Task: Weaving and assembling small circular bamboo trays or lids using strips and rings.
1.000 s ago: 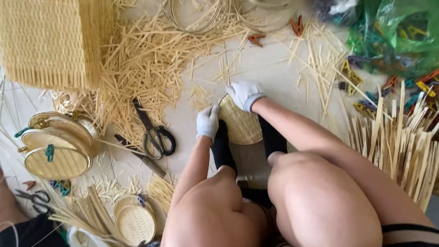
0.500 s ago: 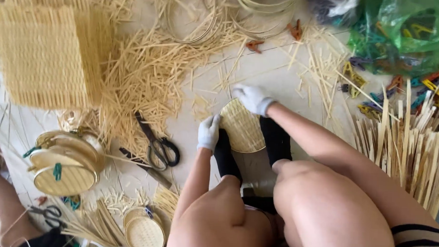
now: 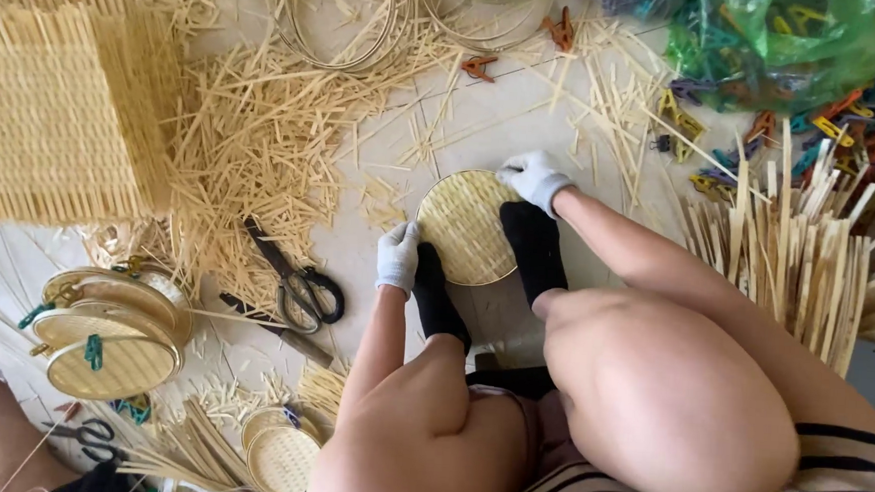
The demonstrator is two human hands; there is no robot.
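Here both gloved hands, left hand [image 3: 397, 257] and right hand [image 3: 533, 178], grip the flat-lying round woven disc [image 3: 463, 225].

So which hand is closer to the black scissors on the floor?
Left. The left hand rests at the woven disc's near-left edge, closest to the scissors; the right hand grips its far edge.

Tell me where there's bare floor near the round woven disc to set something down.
Barest floor lies just above the round woven disc, toward the orange clips. A smaller patch sits between the scissors and the left hand. It is crowded left, under the straw pile, and right, by the upright splints.
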